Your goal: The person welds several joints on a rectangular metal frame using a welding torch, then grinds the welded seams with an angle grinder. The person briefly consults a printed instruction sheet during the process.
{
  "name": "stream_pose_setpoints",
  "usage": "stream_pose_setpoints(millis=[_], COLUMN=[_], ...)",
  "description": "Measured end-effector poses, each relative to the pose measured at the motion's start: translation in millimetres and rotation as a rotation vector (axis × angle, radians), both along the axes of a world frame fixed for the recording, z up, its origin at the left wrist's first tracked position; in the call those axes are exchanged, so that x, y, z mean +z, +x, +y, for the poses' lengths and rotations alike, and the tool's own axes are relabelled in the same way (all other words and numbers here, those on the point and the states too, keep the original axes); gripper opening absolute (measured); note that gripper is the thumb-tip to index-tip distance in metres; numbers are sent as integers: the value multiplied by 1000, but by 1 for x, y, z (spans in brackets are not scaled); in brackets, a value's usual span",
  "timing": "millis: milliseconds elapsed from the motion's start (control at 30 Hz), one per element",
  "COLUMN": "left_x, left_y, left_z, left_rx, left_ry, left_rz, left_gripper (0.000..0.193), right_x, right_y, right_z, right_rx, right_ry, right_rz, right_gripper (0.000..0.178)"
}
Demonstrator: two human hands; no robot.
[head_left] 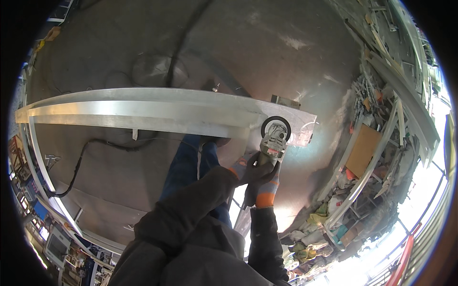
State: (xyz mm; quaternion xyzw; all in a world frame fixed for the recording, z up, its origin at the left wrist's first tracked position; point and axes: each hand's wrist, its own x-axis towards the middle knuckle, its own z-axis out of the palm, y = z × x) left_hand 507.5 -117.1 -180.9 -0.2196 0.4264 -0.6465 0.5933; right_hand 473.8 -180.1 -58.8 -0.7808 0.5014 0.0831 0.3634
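Both my gloved hands hold an angle grinder at the right end of a long silvery metal beam. Its round black-rimmed disc lies over the beam's flat end plate; whether it touches cannot be made out. My left hand, in a grey and orange glove, is closed at the left side of the grinder's body. Lower down, my right hand wraps round the grinder's body from the right. The fingers of the two hands partly overlap.
A small metal block sits behind the end plate. A black cable curves across the metal surface on the left. Scrap strips, a brown board and rags are heaped at right. My legs stand close under the beam.
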Motion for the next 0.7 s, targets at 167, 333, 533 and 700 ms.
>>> stream_pose_setpoints(millis=[167,333,533,700], left_x=[3,16,-7,-33], left_y=[-35,-49,-35,-37], left_z=[7,41,68,60], left_rx=[-245,-611,-703,-1041], left_ry=[217,315,513,989], left_rz=[-1594,-2140,-2977,-3082], left_gripper=[37,33,34,36], right_x=[-8,-34,-97,-145], right_y=[-26,-60,-85,-58], right_z=[-6,11,50,59], right_rx=[140,-97,1406,248], right_ry=[94,443,-1051,45], right_rz=[42,-193,403,-257], right_gripper=[54,54,46,44])
